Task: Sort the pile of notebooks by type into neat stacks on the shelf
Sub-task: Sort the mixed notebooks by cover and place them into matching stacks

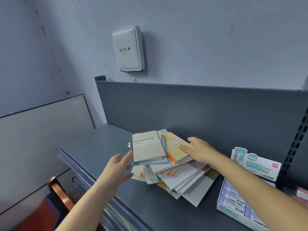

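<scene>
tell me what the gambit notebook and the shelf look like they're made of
Gambit notebook: paper with a matte card cover, judging by thin layered edges and no glare. Shelf: probably painted sheet metal; smooth grey, faint sheen, slotted upright.

— How many notebooks?
— One pile of notebooks point(180, 179), too overlapped for an exact count, though certainly more than ten. Only one has a title I can read, the Gambit notebook point(147, 147). One yellow notebook point(176, 150) with an orange spine lies on top, and two more orange flashes show lower down.
— Shelves?
— One shelf point(100, 147) carries them; a second edge shows below it.
— Hands?
— Two: left grip point(120, 164) and right grip point(200, 152).
— Anything else?
— One white wall box point(128, 49), one display carton point(233, 207) holding rows of packs I can't count, one carded pack point(255, 162) behind it, and one wooden chair point(58, 192).
</scene>
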The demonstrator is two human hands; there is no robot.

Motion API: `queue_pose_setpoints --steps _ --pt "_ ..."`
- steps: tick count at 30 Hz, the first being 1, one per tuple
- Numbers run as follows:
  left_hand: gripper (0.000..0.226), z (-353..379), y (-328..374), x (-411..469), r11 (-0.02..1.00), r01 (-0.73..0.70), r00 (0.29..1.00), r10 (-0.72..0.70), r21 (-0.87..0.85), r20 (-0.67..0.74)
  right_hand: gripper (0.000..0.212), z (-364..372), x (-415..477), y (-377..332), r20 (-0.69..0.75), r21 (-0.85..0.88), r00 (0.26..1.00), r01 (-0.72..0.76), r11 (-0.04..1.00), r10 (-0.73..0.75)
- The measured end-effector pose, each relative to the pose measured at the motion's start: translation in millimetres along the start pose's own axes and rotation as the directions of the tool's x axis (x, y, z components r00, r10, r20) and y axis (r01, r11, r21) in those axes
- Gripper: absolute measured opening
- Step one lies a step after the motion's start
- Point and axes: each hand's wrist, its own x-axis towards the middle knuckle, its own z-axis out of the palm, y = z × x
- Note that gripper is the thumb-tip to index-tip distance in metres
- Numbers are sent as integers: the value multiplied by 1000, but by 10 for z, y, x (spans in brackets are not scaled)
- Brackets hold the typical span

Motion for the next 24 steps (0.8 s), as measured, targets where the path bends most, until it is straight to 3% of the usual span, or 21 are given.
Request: queue_pose_setpoints --steps 3,9,14,19,24 --pt "63 82 59 137 999 50 998 -50 -5 50 66 40 56 -48 1 -68 1000 26 997 -26" --pt "17 115 111 253 993 93 983 -80 -75 165 50 79 14 -233 2 -58 997 75 995 -75" --pt "22 -29 59 350 972 164 967 -125 -170 222 54 257 -31 -494 21 -54 992 127 990 -126" --pt "18 -187 80 418 948 198 946 -118 -249 302 41 471 -141 -771 83 132 979 175 976 -187" --pt "29 -307 9 571 903 279 924 -161 -325 347 46 499 -100 -845 70 164 985 144 976 -157"
